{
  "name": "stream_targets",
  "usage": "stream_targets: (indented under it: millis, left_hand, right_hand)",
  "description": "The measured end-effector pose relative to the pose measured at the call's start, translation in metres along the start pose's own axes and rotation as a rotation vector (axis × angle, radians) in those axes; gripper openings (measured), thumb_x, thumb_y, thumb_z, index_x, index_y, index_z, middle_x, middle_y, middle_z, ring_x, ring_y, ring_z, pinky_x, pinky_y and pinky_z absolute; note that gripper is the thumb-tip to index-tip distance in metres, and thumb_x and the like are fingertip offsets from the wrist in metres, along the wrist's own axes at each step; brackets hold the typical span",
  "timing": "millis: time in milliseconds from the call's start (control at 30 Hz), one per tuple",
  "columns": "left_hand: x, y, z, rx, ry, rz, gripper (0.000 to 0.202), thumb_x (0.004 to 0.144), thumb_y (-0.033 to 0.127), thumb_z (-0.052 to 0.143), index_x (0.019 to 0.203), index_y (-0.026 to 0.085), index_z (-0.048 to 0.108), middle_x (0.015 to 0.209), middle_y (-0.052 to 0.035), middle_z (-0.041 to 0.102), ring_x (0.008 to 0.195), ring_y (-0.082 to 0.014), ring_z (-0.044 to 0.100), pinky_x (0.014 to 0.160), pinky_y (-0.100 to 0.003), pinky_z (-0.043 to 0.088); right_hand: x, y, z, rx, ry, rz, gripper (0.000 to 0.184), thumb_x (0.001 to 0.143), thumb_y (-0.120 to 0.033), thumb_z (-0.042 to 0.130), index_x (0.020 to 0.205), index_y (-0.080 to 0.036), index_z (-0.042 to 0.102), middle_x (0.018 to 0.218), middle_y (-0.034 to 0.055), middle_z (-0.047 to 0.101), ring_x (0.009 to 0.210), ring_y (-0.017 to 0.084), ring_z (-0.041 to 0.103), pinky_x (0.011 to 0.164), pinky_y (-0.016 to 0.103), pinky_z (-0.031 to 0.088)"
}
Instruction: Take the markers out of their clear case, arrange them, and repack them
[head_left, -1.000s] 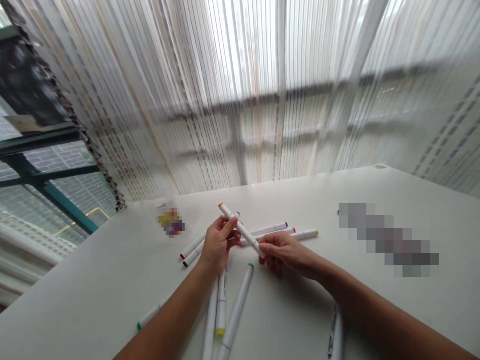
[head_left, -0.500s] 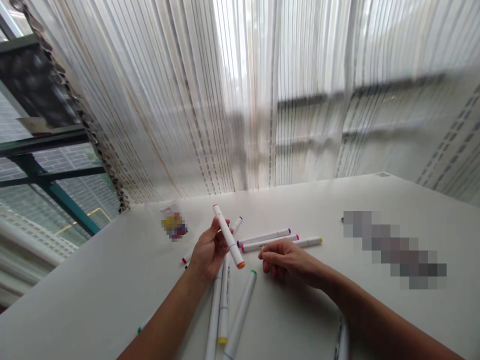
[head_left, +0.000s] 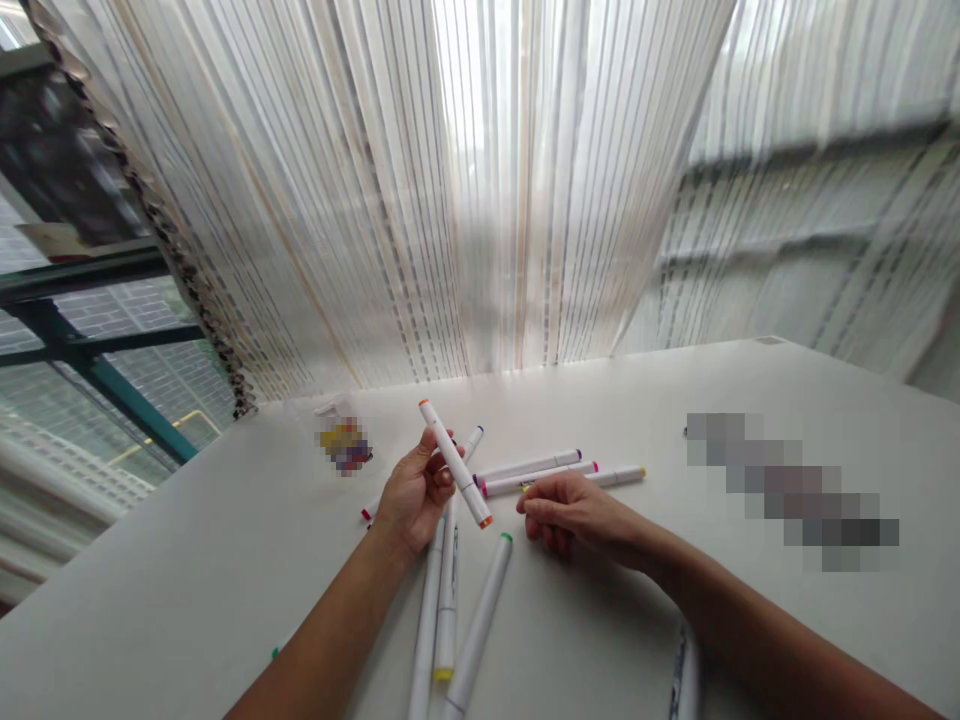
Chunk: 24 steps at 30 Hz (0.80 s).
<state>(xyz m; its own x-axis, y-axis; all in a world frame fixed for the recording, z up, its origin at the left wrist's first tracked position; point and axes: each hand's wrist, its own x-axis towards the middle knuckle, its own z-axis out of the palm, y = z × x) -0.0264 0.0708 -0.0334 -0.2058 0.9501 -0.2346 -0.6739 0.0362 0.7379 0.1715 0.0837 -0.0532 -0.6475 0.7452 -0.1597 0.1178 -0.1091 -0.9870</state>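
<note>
My left hand is closed on a white marker with orange ends, held tilted above the table. My right hand rests on the table just right of that marker, apart from it, with its fingers curled together and nothing visible in them. Several other white markers lie around the hands. Purple-tipped, pink-tipped and yellow-tipped ones lie beyond the right hand. A green-tipped one and a yellow-ended one lie between my forearms.
A small blurred packet sits at the back left of the table. A pixelated patch covers something on the right. Another marker lies under my right forearm. Sheer striped curtains hang behind; a window frame is at left.
A second ago both hands held the orange marker. My right hand has let go and settled on the table, while my left hand keeps the marker, now tilted more steeply.
</note>
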Motion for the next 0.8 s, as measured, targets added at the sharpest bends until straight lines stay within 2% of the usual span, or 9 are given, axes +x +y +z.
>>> stream_targets:
  millis: [133, 367, 600, 800]
  left_hand:
    - [0.0, -0.0009, -0.001, -0.004, 0.028, 0.004, 0.024, 0.09, 0.02, 0.049, 0.072, 0.009, 0.06, 0.061, -0.0063, 0.065, 0.039, -0.0069, 0.054, 0.033, -0.012, 0.041]
    - [-0.0016, -0.0006, -0.0005, 0.007, 0.015, 0.016, 0.023, 0.09, 0.015, 0.047, 0.07, 0.011, 0.058, 0.062, -0.0053, 0.066, 0.042, -0.0085, 0.058, 0.033, -0.012, 0.043]
    - [-0.0005, -0.0013, -0.0023, 0.038, -0.053, -0.031, 0.019, 0.091, 0.015, 0.046, 0.083, 0.008, 0.061, 0.064, -0.0068, 0.066, 0.038, -0.0033, 0.047, 0.035, -0.01, 0.04]
    - [-0.0004, -0.0014, -0.0004, 0.058, -0.015, -0.065, 0.026, 0.093, 0.025, 0.044, 0.08, 0.008, 0.058, 0.059, -0.0051, 0.064, 0.033, -0.0018, 0.043, 0.032, -0.008, 0.035]
  right_hand:
    - [0.0003, -0.0006, 0.0003, -0.001, -0.008, -0.001, 0.038, 0.063, -0.047, 0.062, 0.073, -0.011, 0.056, 0.065, 0.0033, 0.058, 0.049, 0.008, 0.046, 0.042, 0.019, 0.036]
    - [0.0011, 0.003, -0.0014, -0.023, -0.021, -0.007, 0.04, 0.063, -0.05, 0.062, 0.074, -0.012, 0.055, 0.064, 0.0024, 0.057, 0.046, 0.009, 0.046, 0.04, 0.02, 0.037]
    - [0.0004, 0.0024, -0.0016, -0.002, -0.019, -0.004, 0.038, 0.063, -0.048, 0.062, 0.073, -0.012, 0.056, 0.065, 0.0026, 0.058, 0.048, 0.008, 0.047, 0.041, 0.018, 0.036]
    - [0.0011, 0.0022, -0.001, -0.005, -0.014, -0.004, 0.036, 0.063, -0.046, 0.062, 0.071, -0.012, 0.055, 0.063, 0.0026, 0.058, 0.049, 0.008, 0.046, 0.041, 0.017, 0.036]
